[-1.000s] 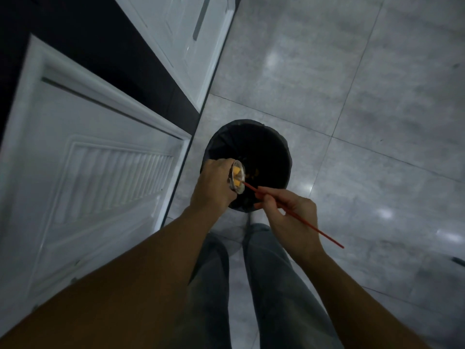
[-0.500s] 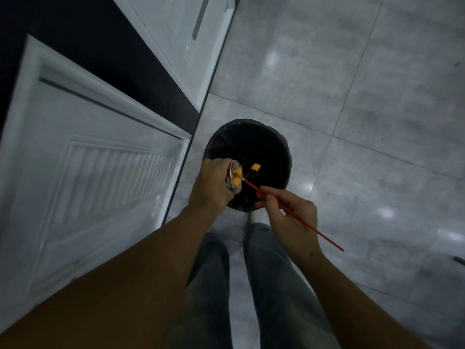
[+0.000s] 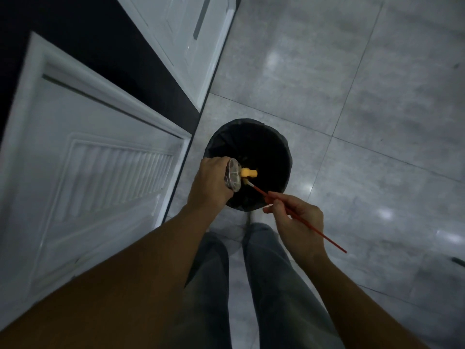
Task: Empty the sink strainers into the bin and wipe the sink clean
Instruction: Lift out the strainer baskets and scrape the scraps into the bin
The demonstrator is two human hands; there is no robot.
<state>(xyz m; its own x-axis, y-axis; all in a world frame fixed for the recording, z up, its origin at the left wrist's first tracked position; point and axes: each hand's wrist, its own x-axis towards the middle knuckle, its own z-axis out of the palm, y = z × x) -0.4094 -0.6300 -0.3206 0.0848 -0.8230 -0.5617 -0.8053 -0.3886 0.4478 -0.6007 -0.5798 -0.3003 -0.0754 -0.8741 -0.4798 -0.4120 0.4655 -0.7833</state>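
A round bin point(image 3: 283, 147) lined with a black bag stands on the floor in front of my feet. My left hand point(image 3: 210, 183) grips a metal sink strainer point(image 3: 232, 175), tipped on its side over the bin's near left rim. Yellow food bits point(image 3: 248, 173) hang just outside the strainer's mouth, above the bin opening. My right hand point(image 3: 295, 220) pinches a thin red stick point(image 3: 314, 229) whose tip touches the strainer's lower edge.
An open white cabinet door point(image 3: 88, 177) stands close on the left, with a second white door point(image 3: 186, 39) further back and dark cabinet space between them. Grey floor tiles point(image 3: 352, 84) spread to the right. My legs point(image 3: 251, 285) are directly below the bin.
The stick tip has pushed yellow bits out of the strainer and they now sit outside its mouth over the bin. My right hand has drawn back slightly to the right.
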